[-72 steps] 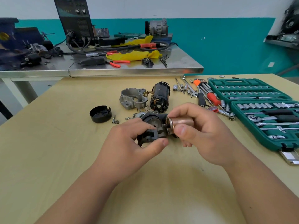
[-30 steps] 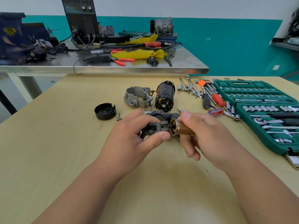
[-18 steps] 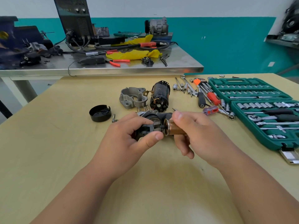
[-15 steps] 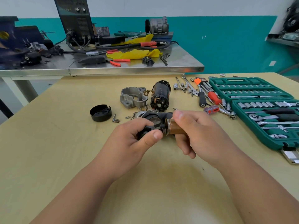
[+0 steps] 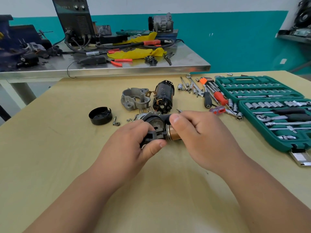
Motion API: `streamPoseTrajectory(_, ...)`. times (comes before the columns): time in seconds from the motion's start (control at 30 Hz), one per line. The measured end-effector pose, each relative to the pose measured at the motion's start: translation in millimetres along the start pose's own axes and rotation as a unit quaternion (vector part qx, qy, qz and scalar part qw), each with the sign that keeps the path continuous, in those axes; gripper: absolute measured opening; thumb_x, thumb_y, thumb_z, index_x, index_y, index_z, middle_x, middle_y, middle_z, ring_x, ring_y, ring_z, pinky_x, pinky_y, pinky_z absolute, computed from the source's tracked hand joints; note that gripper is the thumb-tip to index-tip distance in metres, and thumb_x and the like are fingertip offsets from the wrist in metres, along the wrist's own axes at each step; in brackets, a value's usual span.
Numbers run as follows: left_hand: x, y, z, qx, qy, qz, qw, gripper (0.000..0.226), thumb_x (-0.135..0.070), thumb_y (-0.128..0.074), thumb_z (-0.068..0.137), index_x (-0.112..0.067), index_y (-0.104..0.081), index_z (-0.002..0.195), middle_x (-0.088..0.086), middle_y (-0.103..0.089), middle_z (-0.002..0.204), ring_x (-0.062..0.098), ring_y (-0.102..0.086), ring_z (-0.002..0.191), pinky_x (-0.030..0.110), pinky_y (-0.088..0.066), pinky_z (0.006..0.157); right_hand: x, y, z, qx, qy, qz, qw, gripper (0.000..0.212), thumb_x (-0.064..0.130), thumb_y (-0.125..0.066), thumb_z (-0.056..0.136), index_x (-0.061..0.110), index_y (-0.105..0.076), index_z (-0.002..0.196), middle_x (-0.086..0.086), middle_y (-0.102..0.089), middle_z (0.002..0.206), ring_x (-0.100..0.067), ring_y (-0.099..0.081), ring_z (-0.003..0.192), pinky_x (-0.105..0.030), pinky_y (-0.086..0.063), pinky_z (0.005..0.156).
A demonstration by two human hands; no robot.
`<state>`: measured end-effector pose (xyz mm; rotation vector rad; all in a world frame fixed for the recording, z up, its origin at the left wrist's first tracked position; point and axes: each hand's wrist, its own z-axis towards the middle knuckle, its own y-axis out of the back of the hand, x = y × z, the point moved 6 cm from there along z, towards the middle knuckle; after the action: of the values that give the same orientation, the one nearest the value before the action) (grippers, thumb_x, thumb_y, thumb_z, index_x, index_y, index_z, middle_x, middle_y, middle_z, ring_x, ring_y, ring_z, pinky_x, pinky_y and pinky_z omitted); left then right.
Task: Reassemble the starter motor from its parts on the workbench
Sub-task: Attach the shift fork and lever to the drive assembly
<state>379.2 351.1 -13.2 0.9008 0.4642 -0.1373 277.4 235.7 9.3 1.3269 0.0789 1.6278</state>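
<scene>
Head view: left hand (image 5: 124,148) grips black housing (image 5: 155,124); right hand (image 5: 207,140) holds copper cylinder (image 5: 173,135) against it.

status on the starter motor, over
Left hand grips black housing. Right hand holds copper cylinder against it. Grey bracket, motor body lie behind, apart.

table (image 5: 50,165): pale wood, under both hands
cap (image 5: 100,115): black, left of the left hand (image 5: 127,148)
screw (image 5: 115,120): between cap and left hand
housing (image 5: 135,98): grey, beyond the left hand
motor body (image 5: 163,97): black, touching the housing, beyond the right hand (image 5: 202,137)
loose tools (image 5: 210,95): beyond the right hand, to its right
socket case (image 5: 272,111): green, open, right of the right hand
</scene>
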Motion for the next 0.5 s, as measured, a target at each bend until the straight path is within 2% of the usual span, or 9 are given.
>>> streamPoseTrajectory(0.1, 1, 1, 0, 0.011, -0.017, 0.032, 0.999, 0.057, -0.079, -0.023, 0.086, -0.027, -0.043, 0.078, -0.019, -0.039, 0.067, -0.001, -0.042, 0.062, 0.019, -0.03, 0.052, -1, -4, 1, 0.018, 0.004, -0.016, 1.0, 0.047, 0.051, -0.039, 0.091, 0.017, -0.043, 0.057, 0.009, -0.04, 0.049, -0.008, -0.037, 0.046, -0.024, -0.028, 0.045)
streamPoseTrajectory(0.13, 3, 0, -1, 0.017, -0.005, 0.011, 1.0, 0.058, -0.082, -0.024, 0.083, -0.027, -0.042, 0.076, -0.018, -0.039, 0.064, 0.0, -0.041, 0.059, 0.018, -0.03, 0.052, -3, -6, 1, 0.031, -0.004, -0.001, 1.0, 0.05, 0.051, -0.039, 0.093, 0.016, -0.042, 0.058, 0.008, -0.039, 0.048, -0.009, -0.036, 0.045, -0.026, -0.026, 0.045)
streamPoseTrajectory(0.17, 6, -2, -1, 0.023, 0.018, -0.045, 0.999, 0.061, -0.085, -0.027, 0.08, -0.027, -0.043, 0.073, -0.016, -0.04, 0.061, 0.001, -0.041, 0.057, 0.017, -0.029, 0.051, -6, -9, 1, 0.047, -0.023, 0.039, 0.998, 0.053, 0.052, -0.038, 0.095, 0.015, -0.041, 0.057, 0.007, -0.037, 0.046, -0.009, -0.033, 0.043, -0.027, -0.024, 0.044)
streamPoseTrajectory(0.23, 5, -9, -2, 0.044, 0.059, -0.206, 0.976, 0.068, -0.088, -0.035, 0.076, -0.021, -0.048, 0.072, -0.013, -0.043, 0.063, 0.004, -0.038, 0.057, 0.023, -0.03, 0.053, -10, -14, 0, 0.074, -0.074, 0.146, 0.984, 0.059, 0.051, -0.035, 0.096, 0.016, -0.047, 0.051, 0.004, -0.037, 0.039, -0.011, -0.032, 0.038, -0.03, -0.029, 0.046)
streamPoseTrajectory(0.3, -1, -14, -2, 0.054, 0.056, -0.303, 0.95, 0.072, -0.086, -0.045, 0.073, -0.014, -0.05, 0.072, -0.002, -0.043, 0.065, 0.026, -0.041, 0.062, 0.035, -0.032, 0.057, -12, -16, 0, 0.07, -0.104, 0.218, 0.968, 0.062, 0.055, -0.034, 0.092, 0.022, -0.054, 0.043, 0.001, -0.038, 0.033, -0.015, -0.034, 0.034, -0.033, -0.036, 0.05)
streamPoseTrajectory(0.37, -7, -16, -2, 0.059, 0.048, -0.351, 0.933, 0.065, -0.082, -0.056, 0.071, -0.017, -0.053, 0.072, 0.014, -0.046, 0.067, 0.043, -0.047, 0.069, 0.046, -0.038, 0.059, -16, -15, 2, 0.057, -0.113, 0.27, 0.954, 0.061, 0.062, -0.037, 0.083, 0.019, -0.053, 0.043, -0.002, -0.037, 0.031, -0.018, -0.033, 0.032, -0.041, -0.039, 0.053)
streamPoseTrajectory(0.43, -8, -15, -2, 0.063, 0.054, -0.37, 0.925, 0.059, -0.076, -0.063, 0.072, -0.017, -0.06, 0.074, 0.024, -0.052, 0.073, 0.051, -0.052, 0.074, 0.058, -0.045, 0.067, -20, -13, 4, 0.055, -0.114, 0.278, 0.952, 0.062, 0.066, -0.038, 0.077, 0.018, -0.05, 0.041, -0.003, -0.037, 0.031, -0.021, -0.032, 0.032, -0.045, -0.039, 0.053)
streamPoseTrajectory(0.5, -6, -15, -2, 0.072, 0.062, -0.375, 0.922, 0.05, -0.073, -0.064, 0.073, -0.024, -0.068, 0.076, 0.019, -0.063, 0.078, 0.051, -0.057, 0.081, 0.062, -0.046, 0.076, -23, -12, 4, 0.06, -0.115, 0.278, 0.952, 0.062, 0.066, -0.039, 0.077, 0.018, -0.049, 0.041, -0.002, -0.038, 0.031, -0.021, -0.032, 0.033, -0.045, -0.038, 0.053)
